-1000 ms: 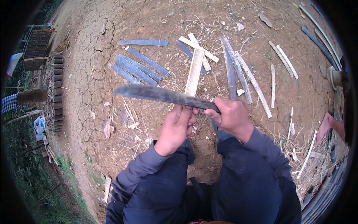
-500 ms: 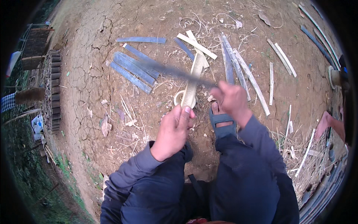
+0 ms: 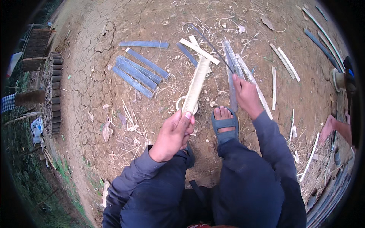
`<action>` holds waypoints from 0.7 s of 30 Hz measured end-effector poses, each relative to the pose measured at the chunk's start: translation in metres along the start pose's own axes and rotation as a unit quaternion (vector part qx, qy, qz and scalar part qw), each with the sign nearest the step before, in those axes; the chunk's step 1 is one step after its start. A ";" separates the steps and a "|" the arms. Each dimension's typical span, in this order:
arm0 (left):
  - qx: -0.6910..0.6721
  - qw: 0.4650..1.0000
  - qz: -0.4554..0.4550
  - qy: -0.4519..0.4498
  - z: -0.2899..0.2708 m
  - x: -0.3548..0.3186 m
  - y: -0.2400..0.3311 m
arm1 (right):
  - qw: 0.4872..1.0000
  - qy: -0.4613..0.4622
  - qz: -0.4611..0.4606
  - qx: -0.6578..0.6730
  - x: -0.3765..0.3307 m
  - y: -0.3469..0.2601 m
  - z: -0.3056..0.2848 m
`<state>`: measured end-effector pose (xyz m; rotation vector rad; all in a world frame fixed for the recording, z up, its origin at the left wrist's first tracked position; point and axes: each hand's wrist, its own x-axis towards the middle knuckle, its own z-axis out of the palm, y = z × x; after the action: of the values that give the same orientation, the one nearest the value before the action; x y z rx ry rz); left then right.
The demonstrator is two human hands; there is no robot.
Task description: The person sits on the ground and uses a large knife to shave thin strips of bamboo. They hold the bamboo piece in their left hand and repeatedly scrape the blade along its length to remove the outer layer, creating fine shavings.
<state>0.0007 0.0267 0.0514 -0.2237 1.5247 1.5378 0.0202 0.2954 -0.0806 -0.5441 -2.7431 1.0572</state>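
My left hand pinches the near end of a pale, split bamboo strip between thumb and fingers. The strip slants away from me, its far end by two short pale strips lying crossed. My right hand is closed round the handle of a long, dark-bladed knife; the handle is hidden in the fist. The blade shows as a thin line, pointing away and to the left, apart from the strip. Under the held strip, partly covered, is a pale ring on the ground.
Several dark bamboo strips lie at the left, longer ones at the right. Curled shavings litter the dirt. My sandalled right foot is close below the knife hand. Another person's bare foot is at the far right.
My right hand has moved right, and the knife has swung from lying across the strip to pointing away, clear of it. My left hand keeps its hold, shifting slightly.
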 end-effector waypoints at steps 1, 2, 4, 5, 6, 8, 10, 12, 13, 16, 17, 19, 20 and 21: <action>-0.037 0.999 -0.019 0.002 -0.001 -0.001 -0.002 | 1.000 -0.021 0.000 0.020 -0.012 -0.008 -0.001; -0.046 0.999 -0.021 -0.002 -0.001 0.000 -0.005 | 0.998 -0.043 0.000 0.040 -0.023 -0.016 -0.002; -0.057 0.998 -0.011 -0.010 0.004 0.002 -0.003 | 0.994 -0.054 -0.017 0.093 -0.036 -0.033 -0.001; -0.047 0.999 0.002 -0.005 0.008 0.006 -0.001 | 0.992 -0.061 -0.045 0.098 -0.039 -0.042 -0.002; -0.037 0.999 0.010 0.008 0.009 0.007 -0.001 | 0.989 -0.075 -0.072 0.109 -0.046 -0.052 0.001; -0.034 0.999 0.005 0.029 0.010 0.011 -0.004 | 0.982 -0.080 -0.148 0.083 -0.051 -0.068 -0.001; -0.048 0.997 -0.019 0.054 0.008 0.013 -0.011 | 0.967 -0.064 -0.247 0.018 -0.052 -0.079 -0.005; 0.072 0.994 0.035 0.069 0.006 0.011 -0.020 | 0.963 -0.071 -0.260 -0.006 -0.051 -0.076 -0.004; 0.131 0.987 0.062 0.076 0.006 0.009 -0.021 | 0.961 -0.075 -0.267 -0.019 -0.050 -0.073 -0.003; 0.268 0.949 0.135 0.099 0.006 0.007 -0.025 | 0.994 -0.055 -0.099 0.001 -0.030 -0.050 0.007; 0.291 0.939 0.153 0.100 0.007 0.007 -0.027 | 0.990 -0.072 -0.123 0.006 -0.036 -0.048 0.008; 0.305 0.930 0.171 0.112 -0.002 0.007 -0.031 | 0.981 -0.107 -0.159 0.018 -0.054 -0.060 0.009; 0.313 0.925 0.180 0.117 -0.005 0.007 -0.032 | 0.979 -0.090 -0.182 -0.005 -0.052 -0.057 0.008; 0.319 0.925 0.172 0.111 -0.009 0.005 -0.027 | 0.975 -0.065 -0.210 -0.024 -0.042 -0.056 0.008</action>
<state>0.0128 0.0155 0.0271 0.2700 2.2534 1.2078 0.0416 0.2360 -0.0490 0.1084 -2.8157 0.9481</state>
